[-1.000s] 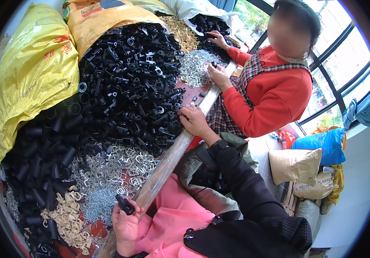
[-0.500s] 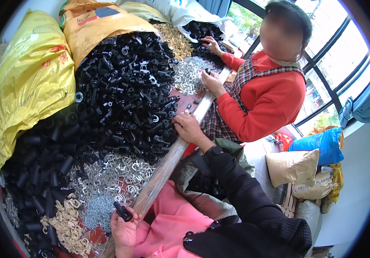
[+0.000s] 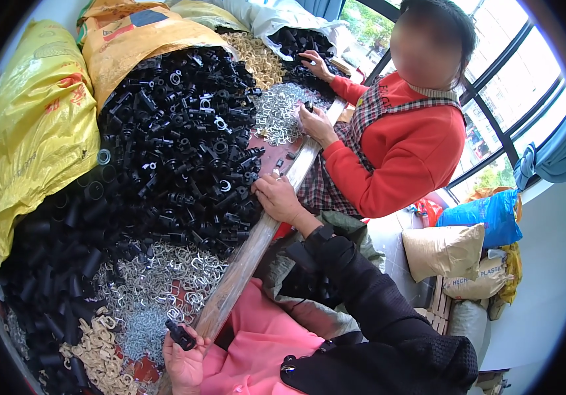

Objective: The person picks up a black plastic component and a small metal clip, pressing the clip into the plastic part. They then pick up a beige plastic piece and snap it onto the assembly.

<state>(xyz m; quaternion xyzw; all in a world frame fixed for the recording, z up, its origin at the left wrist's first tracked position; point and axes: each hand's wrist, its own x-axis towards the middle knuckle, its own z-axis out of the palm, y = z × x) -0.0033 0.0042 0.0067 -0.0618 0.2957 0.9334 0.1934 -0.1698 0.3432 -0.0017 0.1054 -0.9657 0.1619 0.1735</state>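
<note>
Black is the part (image 3: 181, 336) in the left hand (image 3: 185, 366), which holds it just beside the wooden rail (image 3: 231, 284), near the blue pieces (image 3: 143, 331) and the beige clips (image 3: 102, 349). The fingers of this hand are clamped on the lower end of the part, and its upper end stands free and tilted. The right hand (image 3: 279, 199) is at the near edge of the black heap (image 3: 171, 148), well apart from the left one. Its fingers are bent and lie close to the heap, but I cannot tell if they grip some piece. A small pale thing (image 3: 275, 174) shows by its fingertips, too small to name. In my judgement, the step in hand is picking: one hand keeps the part ready while the other searches at the heap. The next move seems to call for a firm pinch on one single piece, without pulling its neighbours along, and a steady left grip, so that both hands could meet over the rail. Across the rail also lie the silver clips (image 3: 164, 276), within easy reach of the left hand.
</note>
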